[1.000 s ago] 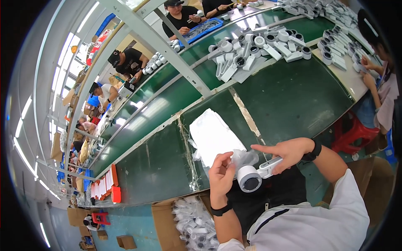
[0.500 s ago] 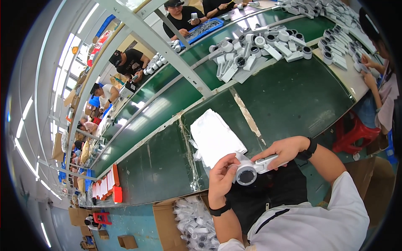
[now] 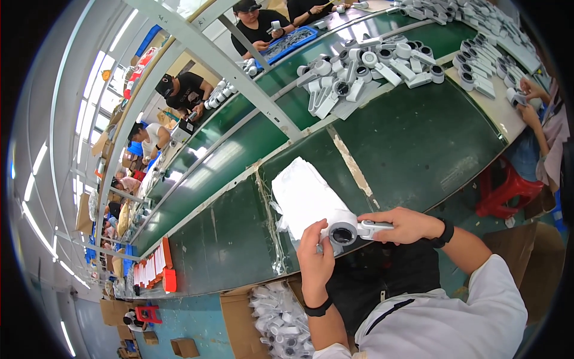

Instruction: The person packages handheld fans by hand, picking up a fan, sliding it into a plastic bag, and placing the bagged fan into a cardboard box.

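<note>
One white device (image 3: 346, 234) is clamped in R hand (image 3: 412, 225) fingers, prob. for steadiness; L hand (image 3: 315, 258) fingers' grip can't be told.

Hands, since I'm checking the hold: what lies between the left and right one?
In the head view, the round, dark-faced end of the white device lies between the left hand and right hand.

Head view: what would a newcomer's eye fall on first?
Probably the heap of white and grey plastic devices, top, right of centre. Then the white, round-headed plastic device, low centre: the right hand grips its handle, the left hand is opposite, and a bright white flat stack lies beyond.
</note>
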Available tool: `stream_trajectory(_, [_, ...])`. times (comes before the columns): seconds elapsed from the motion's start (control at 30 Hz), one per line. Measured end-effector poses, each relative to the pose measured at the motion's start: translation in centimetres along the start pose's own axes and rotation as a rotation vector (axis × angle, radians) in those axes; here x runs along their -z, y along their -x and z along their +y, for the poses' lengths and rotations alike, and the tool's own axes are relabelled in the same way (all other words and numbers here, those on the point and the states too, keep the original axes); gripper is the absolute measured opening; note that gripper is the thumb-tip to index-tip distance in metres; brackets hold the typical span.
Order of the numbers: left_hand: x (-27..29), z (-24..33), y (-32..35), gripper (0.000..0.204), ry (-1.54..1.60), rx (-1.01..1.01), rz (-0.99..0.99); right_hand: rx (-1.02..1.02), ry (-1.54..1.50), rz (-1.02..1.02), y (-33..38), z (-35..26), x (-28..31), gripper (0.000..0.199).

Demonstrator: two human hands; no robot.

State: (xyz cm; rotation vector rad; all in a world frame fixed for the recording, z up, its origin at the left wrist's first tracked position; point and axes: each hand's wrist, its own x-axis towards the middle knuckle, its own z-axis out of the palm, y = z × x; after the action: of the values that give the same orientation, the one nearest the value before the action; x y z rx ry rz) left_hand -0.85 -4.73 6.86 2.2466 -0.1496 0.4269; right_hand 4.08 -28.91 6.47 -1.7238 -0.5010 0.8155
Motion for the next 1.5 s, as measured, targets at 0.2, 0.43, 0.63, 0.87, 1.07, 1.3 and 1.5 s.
stream_trajectory(0.2, [-0.7, -0.7, 0.4, 0.032, 0.100, 0.126, 0.130, 0.061, 0.039, 0.077, 0.1, 0.0, -0.1, 0.055])
stream_trajectory(0.43, [-0.6, -1.2, -0.2, 0.030, 0.459, 0.340, 0.162, 0.384, 0.115, -0.155, 0.1, 1.4, 1.9, 0.071])
stream_trajectory(0.63, [-1.3, -1.0, -0.4, 0.032, 0.578, 0.273, 0.063, 0.206, 0.308, -0.227, -0.2, -1.5, 3.2, 0.094])
stream_trajectory(0.87, [0.5, -1.8, 0.4, 0.030, 0.514, 0.208, -0.136, 0.281, 0.549, -0.202, -3.1, -0.9, 3.1, 0.061])
stream_trajectory(1.07, [-0.3, -0.9, 0.1, 0.030, 0.214, -0.079, 0.000, 0.194, 0.302, 0.029, -2.7, -0.5, 0.1, 0.054])
stream_trajectory(1.3, [-0.3, 1.8, -0.3, 0.044, -0.133, -0.384, 0.084, 0.002, -0.199, 0.176, -3.9, 0.2, -2.8, 0.059])
stream_trajectory(1.5, [-2.0, 0.8, -0.5, 0.041, -0.187, -0.371, 0.298, -0.027, -0.529, 0.198, -4.3, 1.3, -5.1, 0.058])
